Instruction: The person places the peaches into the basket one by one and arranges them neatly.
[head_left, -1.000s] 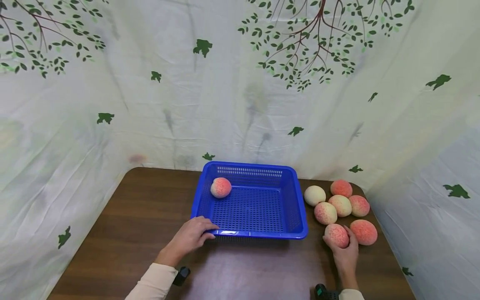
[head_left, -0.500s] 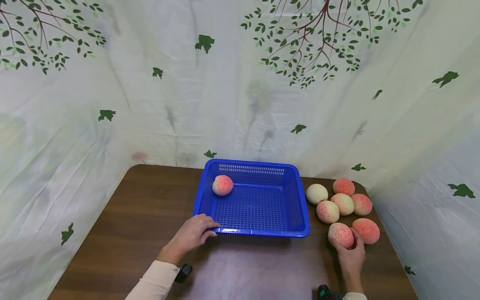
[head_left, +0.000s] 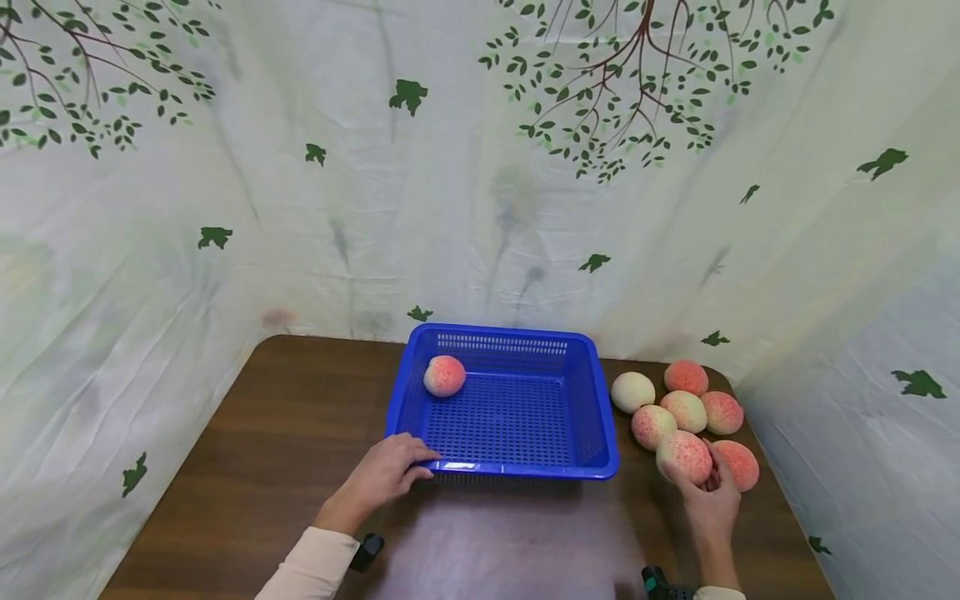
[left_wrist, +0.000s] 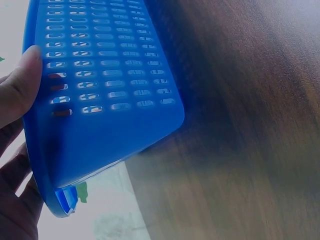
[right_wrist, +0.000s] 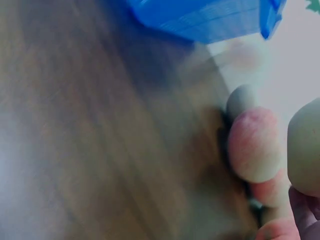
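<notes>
A blue plastic basket [head_left: 517, 468] stands on the table with one peach [head_left: 445, 376] inside, near its left wall. My left hand [head_left: 388, 473] grips the basket's near-left rim; in the left wrist view the thumb [left_wrist: 25, 82] lies on the outer wall and the fingers reach over the rim. At the right, my right hand [head_left: 711, 500] holds a pink-speckled peach [head_left: 686, 457] between thumb and fingers. That peach also shows at the edge of the right wrist view, apart from the table. Just behind the hand lies a redder peach [head_left: 738, 465], partly covered by the fingers.
Several more peaches cluster at the table's back right, among them a pale one [head_left: 632, 392] beside the basket and a red one [head_left: 686, 377] at the back. A printed cloth [head_left: 487, 208] hangs behind and around the brown table [head_left: 300, 417].
My right hand has lifted the speckled peach and shifted slightly right and toward the other peaches, now overlapping the redder one in view. The left hand and basket keep their place.
</notes>
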